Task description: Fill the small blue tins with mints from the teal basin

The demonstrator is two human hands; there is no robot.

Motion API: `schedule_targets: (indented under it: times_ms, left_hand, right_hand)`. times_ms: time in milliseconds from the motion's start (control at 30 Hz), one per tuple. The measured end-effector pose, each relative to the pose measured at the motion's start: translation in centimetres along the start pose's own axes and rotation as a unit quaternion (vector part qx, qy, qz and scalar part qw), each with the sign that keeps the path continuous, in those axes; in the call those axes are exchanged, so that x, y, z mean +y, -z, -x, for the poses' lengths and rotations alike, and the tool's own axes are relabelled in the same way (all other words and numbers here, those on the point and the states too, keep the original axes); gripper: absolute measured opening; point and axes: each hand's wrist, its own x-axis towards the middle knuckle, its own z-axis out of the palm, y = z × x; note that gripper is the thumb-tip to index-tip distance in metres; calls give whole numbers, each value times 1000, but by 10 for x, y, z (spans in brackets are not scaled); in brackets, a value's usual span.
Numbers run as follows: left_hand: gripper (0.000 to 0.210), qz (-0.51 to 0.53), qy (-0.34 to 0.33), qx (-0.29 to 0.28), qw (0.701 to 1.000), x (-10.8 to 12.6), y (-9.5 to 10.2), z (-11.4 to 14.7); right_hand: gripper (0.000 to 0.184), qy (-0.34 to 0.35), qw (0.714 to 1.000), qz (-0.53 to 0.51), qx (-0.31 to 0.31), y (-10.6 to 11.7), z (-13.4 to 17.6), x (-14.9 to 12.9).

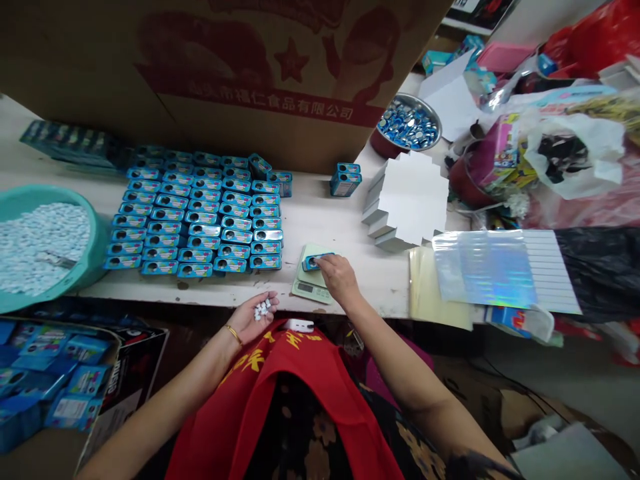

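My left hand is turned palm up near the table's front edge. Several small white pieces, which look like candies, lie in its cupped palm and fingers. A small blue tin stands on a pale green kitchen scale. Over the top of that tin, my right hand has its fingertips pinched together and touching or almost touching it. What the pinch holds, if anything, is too small to make out. Many matching blue tins with dark round openings stand in close rows left of the scale.
A turquoise basin of white pieces with a metal scoop is at left. Two tins stand near a large carton. White card stacks, a metal bowl of blue-and-silver caps and clear film lie right. Below left, a box holds blue packs.
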Motion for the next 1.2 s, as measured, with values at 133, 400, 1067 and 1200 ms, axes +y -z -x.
schedule_targets:
  times_ms: [133, 400, 1067, 1200]
  left_hand:
    - [16, 6, 7, -14, 1000, -4, -5, 3]
    - [19, 29, 74, -69, 994, -21, -10, 8]
    - [17, 21, 82, -57, 995, -27, -7, 5]
    - [28, 11, 115, -53, 992, -24, -10, 5]
  right_hand:
    - [29, -18, 997, -54, 48, 7, 9, -22]
    - [27, 147, 971, -118, -146, 2, 49, -100]
    - [17, 131, 961, -231, -77, -8, 53, -77]
    - [19, 48, 971, -228, 53, 5, 28, -43]
